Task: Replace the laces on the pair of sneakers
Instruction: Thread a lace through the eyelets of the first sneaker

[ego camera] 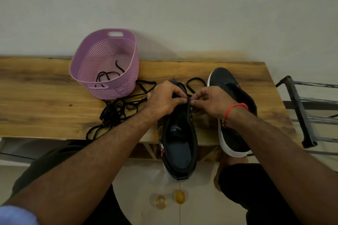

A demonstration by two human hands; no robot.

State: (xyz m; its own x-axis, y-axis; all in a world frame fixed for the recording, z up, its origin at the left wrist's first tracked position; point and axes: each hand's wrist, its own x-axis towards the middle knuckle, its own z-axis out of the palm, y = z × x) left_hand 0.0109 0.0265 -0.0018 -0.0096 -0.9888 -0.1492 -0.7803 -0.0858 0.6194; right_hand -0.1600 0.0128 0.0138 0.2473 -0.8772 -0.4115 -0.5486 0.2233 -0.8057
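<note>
Two dark sneakers lie on the wooden desk (45, 86), their heels jutting over its near edge. The near sneaker (180, 142) sits at the middle with its opening facing up; the second sneaker (231, 113) lies just right of it, partly behind the right forearm. Left and farther back stands a purple perforated basket (106, 64), holding one loose black lace (108, 76) curled on its bottom. A tangle of black laces (117, 113) sprawls on the desk in front of the basket, one end trailing off the near edge. The left hand (162, 99) grips the near sneaker around its front, fingers curled over the eyelet area. The right hand (208, 101) pinches a lace end (188, 99) close to it. The laces look limp and light, likely to snag on one another, so they are best taken at the stiff tip. The sneakers seem light but floppy in the upper, best steadied near the eyelets.
</note>
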